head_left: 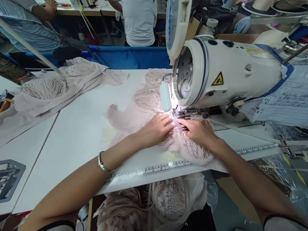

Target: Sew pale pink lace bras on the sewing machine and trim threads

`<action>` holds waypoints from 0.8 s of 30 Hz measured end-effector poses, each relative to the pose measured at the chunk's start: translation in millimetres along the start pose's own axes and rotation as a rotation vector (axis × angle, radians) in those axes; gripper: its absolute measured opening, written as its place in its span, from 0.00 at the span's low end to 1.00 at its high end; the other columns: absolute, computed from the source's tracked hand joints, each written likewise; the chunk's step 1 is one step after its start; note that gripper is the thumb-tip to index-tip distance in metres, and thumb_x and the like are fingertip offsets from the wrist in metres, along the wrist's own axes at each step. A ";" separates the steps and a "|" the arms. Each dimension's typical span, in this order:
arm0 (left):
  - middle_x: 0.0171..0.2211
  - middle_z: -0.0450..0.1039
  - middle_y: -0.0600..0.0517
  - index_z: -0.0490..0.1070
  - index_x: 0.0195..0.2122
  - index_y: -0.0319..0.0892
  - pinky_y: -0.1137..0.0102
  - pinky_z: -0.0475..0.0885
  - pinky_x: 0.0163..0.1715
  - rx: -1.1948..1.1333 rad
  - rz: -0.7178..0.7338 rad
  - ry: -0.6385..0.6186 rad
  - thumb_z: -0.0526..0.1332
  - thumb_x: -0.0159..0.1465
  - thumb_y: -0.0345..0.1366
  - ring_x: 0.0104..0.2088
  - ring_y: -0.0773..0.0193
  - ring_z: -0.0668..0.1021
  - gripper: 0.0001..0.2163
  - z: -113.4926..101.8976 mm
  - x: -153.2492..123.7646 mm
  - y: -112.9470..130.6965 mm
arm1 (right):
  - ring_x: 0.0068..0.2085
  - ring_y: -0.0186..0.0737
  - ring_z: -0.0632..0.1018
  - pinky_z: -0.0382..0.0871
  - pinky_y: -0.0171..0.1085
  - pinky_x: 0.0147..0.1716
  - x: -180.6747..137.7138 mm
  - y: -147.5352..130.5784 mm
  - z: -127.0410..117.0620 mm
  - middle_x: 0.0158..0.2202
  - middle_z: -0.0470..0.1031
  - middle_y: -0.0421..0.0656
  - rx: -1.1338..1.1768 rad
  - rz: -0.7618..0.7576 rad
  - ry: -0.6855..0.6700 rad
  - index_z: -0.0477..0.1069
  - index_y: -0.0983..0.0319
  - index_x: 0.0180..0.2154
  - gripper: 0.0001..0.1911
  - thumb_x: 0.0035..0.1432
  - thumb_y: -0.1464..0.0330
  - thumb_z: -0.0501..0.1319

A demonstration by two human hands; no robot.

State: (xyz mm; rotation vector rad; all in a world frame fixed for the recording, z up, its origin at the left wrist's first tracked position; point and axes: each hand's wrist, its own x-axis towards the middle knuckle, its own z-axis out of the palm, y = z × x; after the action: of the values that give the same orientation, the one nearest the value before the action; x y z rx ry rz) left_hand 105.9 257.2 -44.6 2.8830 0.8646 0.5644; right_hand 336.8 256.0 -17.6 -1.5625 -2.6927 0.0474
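Note:
A pale pink lace bra (146, 99) lies spread on the sewing machine bed, its middle under the needle area. My left hand (160, 129) rests flat on the lace just left of the presser foot (175, 113), fingers stretched forward. On the other side, my right hand (199, 131) grips the bra's edge right in front of the foot, index finger pointing at it and the other fingers curled under. The white sewing machine (231, 70) stands to the right, with a small lamp (165, 96) lighting the needle. The needle tip is too small to make out.
More lace bras (53, 88) are piled at the left of the white table (77, 128). Others (169, 197) sit in my lap below the ruler (154, 170) along the front edge. Handwritten papers (286, 96) hang at right. Two people work beyond the blue cloth (130, 57).

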 end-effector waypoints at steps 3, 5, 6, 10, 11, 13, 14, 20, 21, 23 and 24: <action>0.51 0.77 0.41 0.74 0.51 0.37 0.51 0.66 0.59 0.028 0.043 0.009 0.48 0.76 0.33 0.57 0.51 0.73 0.15 -1.0 1.4 4.3 | 0.32 0.40 0.76 0.54 0.37 0.28 -3.1 2.8 1.5 0.35 0.84 0.40 0.002 -0.053 0.043 0.74 0.54 0.59 0.33 0.53 0.78 0.56; 0.47 0.78 0.43 0.73 0.52 0.38 0.53 0.66 0.59 0.029 0.054 -0.019 0.47 0.76 0.31 0.52 0.54 0.76 0.16 -2.9 2.1 5.9 | 0.31 0.40 0.76 0.55 0.37 0.29 -5.9 5.3 3.7 0.32 0.84 0.40 0.009 -0.094 0.066 0.76 0.54 0.57 0.31 0.53 0.77 0.56; 0.45 0.79 0.43 0.73 0.53 0.38 0.53 0.66 0.58 0.031 0.054 -0.031 0.46 0.76 0.30 0.50 0.56 0.77 0.16 -3.9 2.3 6.1 | 0.30 0.39 0.76 0.55 0.37 0.28 -7.1 6.5 4.9 0.31 0.83 0.39 0.010 -0.106 0.074 0.77 0.53 0.56 0.30 0.53 0.77 0.57; 0.44 0.78 0.44 0.73 0.53 0.39 0.52 0.66 0.57 0.048 0.061 -0.035 0.46 0.77 0.33 0.45 0.58 0.78 0.16 -5.3 1.6 3.9 | 0.32 0.40 0.78 0.57 0.37 0.29 -7.9 9.4 7.9 0.34 0.85 0.40 0.002 -0.098 0.092 0.77 0.53 0.56 0.30 0.53 0.76 0.57; 0.45 0.78 0.44 0.73 0.52 0.40 0.52 0.66 0.57 0.050 0.060 -0.028 0.46 0.77 0.34 0.46 0.58 0.78 0.16 -5.0 1.3 3.4 | 0.32 0.41 0.79 0.57 0.37 0.29 -7.2 9.5 7.8 0.35 0.85 0.40 -0.002 -0.095 0.087 0.77 0.53 0.57 0.30 0.54 0.76 0.57; 0.48 0.77 0.42 0.74 0.51 0.39 0.52 0.66 0.58 0.056 0.047 -0.012 0.46 0.77 0.35 0.49 0.56 0.77 0.17 -4.1 1.0 2.7 | 0.33 0.41 0.80 0.58 0.37 0.29 -5.3 9.3 6.4 0.37 0.85 0.40 -0.008 -0.092 0.069 0.75 0.53 0.58 0.30 0.55 0.76 0.57; 0.50 0.77 0.41 0.74 0.51 0.38 0.52 0.66 0.58 0.057 0.039 -0.009 0.46 0.77 0.36 0.50 0.55 0.77 0.17 -3.7 0.9 2.4 | 0.34 0.42 0.80 0.58 0.38 0.29 -4.3 9.0 5.5 0.38 0.85 0.40 -0.009 -0.095 0.060 0.75 0.53 0.59 0.30 0.57 0.76 0.57; 0.49 0.77 0.41 0.74 0.51 0.37 0.50 0.65 0.58 0.039 0.000 -0.031 0.45 0.77 0.40 0.50 0.52 0.76 0.19 -3.4 0.5 -0.2 | 0.38 0.42 0.81 0.60 0.37 0.31 1.8 9.6 3.0 0.40 0.85 0.41 -0.005 -0.120 0.051 0.75 0.54 0.58 0.25 0.62 0.73 0.56; 0.49 0.77 0.41 0.73 0.51 0.37 0.49 0.65 0.57 0.045 -0.006 -0.029 0.46 0.77 0.42 0.50 0.52 0.76 0.19 -3.6 0.3 -0.7 | 0.38 0.42 0.80 0.60 0.37 0.31 2.5 10.1 3.1 0.40 0.85 0.41 -0.010 -0.112 0.048 0.75 0.53 0.58 0.25 0.62 0.73 0.56; 0.48 0.77 0.41 0.72 0.53 0.38 0.48 0.64 0.58 0.061 -0.012 -0.030 0.47 0.76 0.44 0.48 0.52 0.77 0.19 -3.8 -0.1 -0.9 | 0.37 0.41 0.80 0.59 0.37 0.30 3.1 11.4 3.1 0.38 0.85 0.40 -0.015 -0.094 0.031 0.75 0.53 0.58 0.25 0.62 0.74 0.56; 0.48 0.77 0.41 0.72 0.53 0.38 0.47 0.63 0.59 0.067 -0.010 -0.030 0.47 0.76 0.44 0.48 0.52 0.77 0.19 -3.7 -0.1 -0.5 | 0.36 0.41 0.79 0.58 0.37 0.29 2.8 12.2 3.0 0.37 0.85 0.39 -0.011 -0.088 0.027 0.75 0.52 0.58 0.25 0.62 0.74 0.56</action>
State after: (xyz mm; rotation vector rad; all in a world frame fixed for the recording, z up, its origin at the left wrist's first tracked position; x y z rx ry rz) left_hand 104.2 257.5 -41.3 2.9370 0.9111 0.4992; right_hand 345.9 264.4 -21.0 -1.4342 -2.7420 0.0094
